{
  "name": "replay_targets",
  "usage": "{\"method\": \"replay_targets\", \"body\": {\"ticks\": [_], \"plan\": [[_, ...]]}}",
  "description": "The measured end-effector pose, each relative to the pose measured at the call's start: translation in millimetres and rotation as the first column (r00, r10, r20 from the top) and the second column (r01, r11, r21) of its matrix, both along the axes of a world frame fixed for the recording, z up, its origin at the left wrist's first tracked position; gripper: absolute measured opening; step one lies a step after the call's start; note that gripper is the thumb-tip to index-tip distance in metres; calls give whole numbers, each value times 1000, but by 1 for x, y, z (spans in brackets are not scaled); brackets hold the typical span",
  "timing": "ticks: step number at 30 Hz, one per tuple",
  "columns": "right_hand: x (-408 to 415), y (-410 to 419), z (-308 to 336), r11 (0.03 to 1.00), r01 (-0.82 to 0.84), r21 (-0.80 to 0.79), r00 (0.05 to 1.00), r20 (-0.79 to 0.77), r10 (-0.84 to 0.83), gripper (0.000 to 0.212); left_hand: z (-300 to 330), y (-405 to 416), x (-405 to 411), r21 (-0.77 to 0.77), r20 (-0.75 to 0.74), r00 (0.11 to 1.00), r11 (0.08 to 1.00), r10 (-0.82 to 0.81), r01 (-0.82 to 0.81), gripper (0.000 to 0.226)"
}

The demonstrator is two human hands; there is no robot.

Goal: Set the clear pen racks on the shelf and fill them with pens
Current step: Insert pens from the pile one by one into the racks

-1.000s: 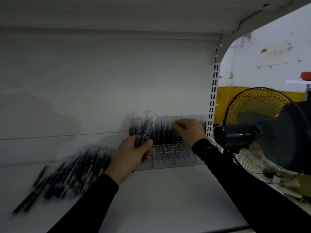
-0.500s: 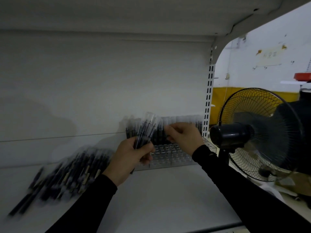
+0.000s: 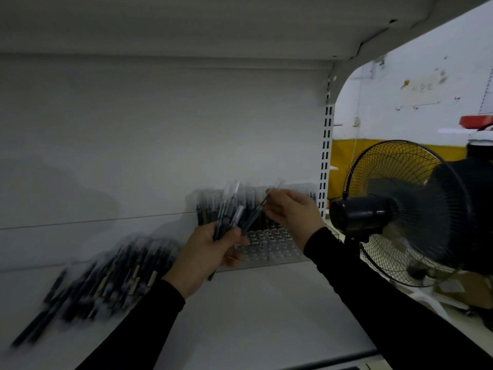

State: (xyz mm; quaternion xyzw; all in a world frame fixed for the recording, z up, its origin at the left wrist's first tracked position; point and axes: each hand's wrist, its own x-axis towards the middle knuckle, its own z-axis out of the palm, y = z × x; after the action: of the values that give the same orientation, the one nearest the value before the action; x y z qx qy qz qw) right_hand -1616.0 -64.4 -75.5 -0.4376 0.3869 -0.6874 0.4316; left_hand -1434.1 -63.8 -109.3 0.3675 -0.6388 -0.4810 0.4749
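One clear pen rack [image 3: 269, 247] stands far right on the shelf [image 3: 266, 316], its back rows seemingly filled. Left hand [image 3: 205, 257] grips a pen bunch [image 3: 226, 217]; right hand [image 3: 296, 212] pinches one pen [image 3: 254, 216]. A loose pile [image 3: 106, 284] remains.

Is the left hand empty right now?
No, the left hand grips a bundle of pens upright in front of the clear rack.

One pen rack [image 3: 269, 244], one fan [image 3: 400, 209], two hands (pens uncountable)
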Motion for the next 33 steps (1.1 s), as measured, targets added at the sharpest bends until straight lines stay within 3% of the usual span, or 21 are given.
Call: {"method": "replay_targets", "body": {"ticks": [4, 6, 9, 12, 17, 23, 33], "plan": [[-19, -1, 10, 994, 96, -59, 995, 12, -95, 17, 1, 1, 1, -41, 58, 997, 998, 52, -50, 20], [-30, -6, 10, 973, 204, -109, 966, -137, -218, 18, 1, 1, 1, -66, 81, 994, 996, 73, -67, 24], [-42, -15, 7, 911, 354, -212, 815, -408, -412, 21, 1, -1, 2, -70, 108, 992, 995, 71, -64, 23], [-44, -21, 7, 875, 405, -265, 717, -503, -483, 12, -1, -4, 3, -84, 130, 990, 995, 62, -52, 19], [-41, -29, 6, 884, 395, -251, 661, -590, -464, 23, -3, -6, 3, -85, 103, 993, 995, 58, -49, 7], [-38, -31, 1, 913, 348, -211, 568, -728, -385, 28, -2, -6, 4, -131, 133, 989, 990, 64, -47, 11], [-38, -33, -14, 946, 320, -59, 460, -863, -209, 27, -4, -9, 4, -99, 55, 997, 993, 62, -57, 10]]}}
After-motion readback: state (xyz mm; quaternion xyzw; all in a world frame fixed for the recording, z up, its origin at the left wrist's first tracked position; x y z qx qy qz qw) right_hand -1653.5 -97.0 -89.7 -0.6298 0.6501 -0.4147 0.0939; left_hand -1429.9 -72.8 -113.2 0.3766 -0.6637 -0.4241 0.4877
